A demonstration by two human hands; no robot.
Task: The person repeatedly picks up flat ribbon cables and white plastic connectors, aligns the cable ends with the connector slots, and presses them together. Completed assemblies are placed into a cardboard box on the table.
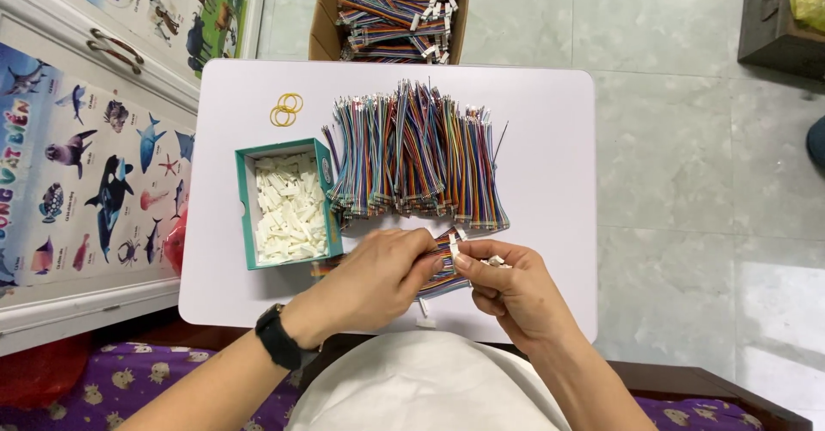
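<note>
Left hand (378, 276) and right hand (507, 289) meet over the near edge of the white bench (550, 190), fingers of both clamped on a small bundle of rainbow wires (443, 278). Large wire pile (412, 156) lies just beyond; green box of white plugs (288, 203) sits left.
</note>
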